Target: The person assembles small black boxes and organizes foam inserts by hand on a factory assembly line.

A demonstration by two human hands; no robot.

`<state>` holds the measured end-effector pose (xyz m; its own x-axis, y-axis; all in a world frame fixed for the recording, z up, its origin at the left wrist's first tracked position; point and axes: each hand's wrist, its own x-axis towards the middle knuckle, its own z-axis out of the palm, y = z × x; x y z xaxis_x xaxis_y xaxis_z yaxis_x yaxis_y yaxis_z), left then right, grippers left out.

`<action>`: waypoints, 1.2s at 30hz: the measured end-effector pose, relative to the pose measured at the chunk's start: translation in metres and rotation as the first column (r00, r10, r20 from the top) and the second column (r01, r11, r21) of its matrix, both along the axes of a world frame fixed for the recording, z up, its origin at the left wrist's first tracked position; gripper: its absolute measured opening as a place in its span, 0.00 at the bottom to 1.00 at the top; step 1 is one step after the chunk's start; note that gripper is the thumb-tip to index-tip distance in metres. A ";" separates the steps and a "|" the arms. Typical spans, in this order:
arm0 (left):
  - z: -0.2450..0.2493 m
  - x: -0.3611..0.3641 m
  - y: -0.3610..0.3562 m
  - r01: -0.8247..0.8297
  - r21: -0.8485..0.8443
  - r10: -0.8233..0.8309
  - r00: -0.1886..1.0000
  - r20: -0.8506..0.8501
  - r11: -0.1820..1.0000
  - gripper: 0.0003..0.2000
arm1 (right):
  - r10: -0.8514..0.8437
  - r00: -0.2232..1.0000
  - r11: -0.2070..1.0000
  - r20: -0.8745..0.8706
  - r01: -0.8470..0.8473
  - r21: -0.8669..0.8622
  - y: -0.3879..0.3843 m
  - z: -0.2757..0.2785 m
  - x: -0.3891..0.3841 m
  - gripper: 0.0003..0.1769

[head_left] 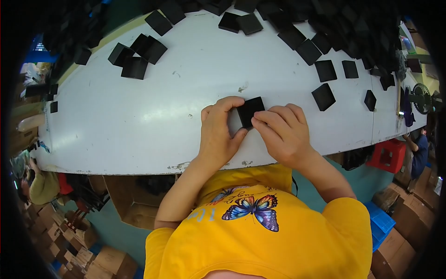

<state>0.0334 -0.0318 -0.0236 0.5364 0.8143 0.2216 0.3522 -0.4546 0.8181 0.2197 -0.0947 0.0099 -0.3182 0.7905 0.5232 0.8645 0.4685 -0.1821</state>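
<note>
A small black square box (251,112) is between my two hands, over the white table near its front edge. My left hand (218,130) curves round its left side, the index finger at the top corner and the thumb at the bottom corner. From the other side, my right hand (284,132) pinches the box's right edge with thumb and fingertips; the other fingers are curled in. The top of the box is plain and dark, and its near right part is hidden behind my right fingers.
Loose black boxes (325,70) lie to the right, and a large heap (344,23) rises at the back right. Another cluster (134,67) sits at the left. Below the table's edge (139,173) are a cardboard box (127,202) and a red stool (388,155). A person (419,151) is at far right.
</note>
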 end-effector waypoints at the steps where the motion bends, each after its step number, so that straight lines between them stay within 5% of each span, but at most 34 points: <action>1: -0.001 0.000 0.002 0.024 0.043 -0.025 0.999 0.019 0.999 0.34 | -0.011 0.999 1.000 -0.050 0.009 -0.027 0.001 -0.001 -0.001 0.13; 6: -0.001 -0.001 0.005 0.073 0.102 -0.071 0.997 -0.019 0.992 0.22 | -0.051 0.927 0.964 -0.372 -0.051 -0.260 0.007 -0.007 0.004 0.10; 12: 0.002 0.002 0.002 0.053 0.071 -0.053 0.999 -0.004 0.996 0.14 | -0.014 0.963 0.970 -0.267 -0.051 -0.237 -0.004 0.002 0.010 0.12; 15: -0.002 0.004 -0.001 0.012 0.049 -0.011 1.000 -0.008 0.999 0.13 | -0.213 0.936 0.977 -0.279 0.209 -0.043 -0.016 -0.008 0.025 0.13; 17: -0.004 0.004 -0.002 -0.006 0.062 0.007 1.000 -0.008 0.998 0.13 | -0.508 0.844 0.854 -0.174 0.520 0.027 -0.020 -0.001 0.048 0.15; 19: -0.004 0.003 -0.001 0.010 0.096 -0.009 1.000 -0.018 0.995 0.15 | -0.657 0.754 0.754 0.010 0.657 -0.002 -0.030 -0.002 0.069 0.16; 22: -0.001 0.002 0.001 0.028 0.101 -0.025 0.999 -0.032 0.994 0.22 | -0.593 0.805 0.797 0.021 0.590 -0.126 -0.038 -0.012 0.084 0.15; 25: -0.005 0.004 0.001 -0.013 0.043 0.012 1.000 0.020 0.999 0.31 | -0.503 0.780 0.854 -0.374 0.381 -0.354 -0.033 0.009 0.062 0.13; 28: -0.004 0.004 0.001 -0.019 0.009 0.018 0.999 0.046 1.000 0.38 | -0.296 0.353 0.931 -0.888 -0.100 -0.350 -0.017 0.017 0.042 0.11; 31: -0.003 0.002 -0.001 0.012 -0.050 -0.009 0.999 0.048 0.999 0.43 | -0.584 0.291 0.695 -0.758 -0.304 -0.652 0.018 0.014 0.041 0.12; 34: -0.001 0.000 -0.001 0.012 -0.020 -0.012 0.999 -0.030 1.000 0.46 | -0.633 0.384 0.568 -0.672 -0.360 -0.740 0.044 0.002 0.033 0.14; 36: -0.001 0.000 0.001 0.003 0.008 -0.002 0.998 -0.066 1.000 0.48 | -0.563 0.491 0.606 -0.665 -0.302 -0.736 0.050 -0.008 0.025 0.13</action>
<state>0.0335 -0.0310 -0.0246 0.5521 0.8113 0.1925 0.4043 -0.4624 0.7891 0.2444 -0.0448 0.0016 0.0324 0.9523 -0.3035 0.1335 -0.3050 -0.9429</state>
